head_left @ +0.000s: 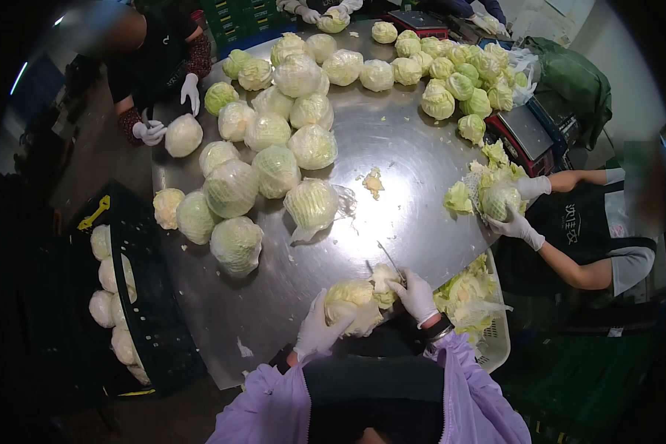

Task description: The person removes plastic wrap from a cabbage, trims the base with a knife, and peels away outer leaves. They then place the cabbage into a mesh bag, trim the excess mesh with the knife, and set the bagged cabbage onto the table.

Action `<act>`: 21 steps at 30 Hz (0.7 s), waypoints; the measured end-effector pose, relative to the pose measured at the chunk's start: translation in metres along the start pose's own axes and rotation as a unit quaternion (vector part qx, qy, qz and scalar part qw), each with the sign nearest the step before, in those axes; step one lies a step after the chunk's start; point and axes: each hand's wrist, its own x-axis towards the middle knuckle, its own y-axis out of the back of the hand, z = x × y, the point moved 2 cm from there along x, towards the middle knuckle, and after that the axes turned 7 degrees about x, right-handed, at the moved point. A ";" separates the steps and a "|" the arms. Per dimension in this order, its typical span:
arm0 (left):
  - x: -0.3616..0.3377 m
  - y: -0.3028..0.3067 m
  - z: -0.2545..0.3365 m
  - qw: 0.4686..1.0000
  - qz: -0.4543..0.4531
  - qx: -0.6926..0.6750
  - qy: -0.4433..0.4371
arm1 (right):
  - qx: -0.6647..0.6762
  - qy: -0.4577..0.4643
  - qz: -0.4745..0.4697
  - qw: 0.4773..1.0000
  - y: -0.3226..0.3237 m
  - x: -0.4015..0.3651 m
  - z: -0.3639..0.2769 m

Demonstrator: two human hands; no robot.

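Observation:
At the near edge of the metal table, my gloved left hand (318, 328) is wrapped round the left side of a pale cabbage (351, 302). On its right, my gloved right hand (416, 294) is closed on a knife (387, 254), whose thin blade points up and away. Loose leaf pieces (383, 285) lie between the cabbage and my right hand; whether that hand also grips them is unclear. Beyond my hands, a cabbage in clear wrap (312, 206) sits on the table, its loose film spread to the right.
Wrapped cabbages (231, 188) crowd the metal table's (392, 155) left half; unwrapped ones (460, 85) are piled at the far right. A co-worker's hands (522, 222) hold a cabbage at right. A white basket (499, 344) holds leaves. A dark crate (152, 296) stands left. Other people stand at the far side.

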 end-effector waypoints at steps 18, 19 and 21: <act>0.040 -0.002 0.028 0.988 -0.021 0.097 -0.117 | -0.059 0.170 -0.079 0.981 -0.008 0.012 -0.059; 0.041 -0.001 0.027 0.988 -0.020 0.096 -0.116 | -0.062 0.164 -0.075 0.982 -0.003 0.016 -0.063; 0.042 0.002 0.026 0.982 -0.044 0.137 -0.123 | -0.063 0.159 -0.072 0.983 -0.001 0.027 -0.066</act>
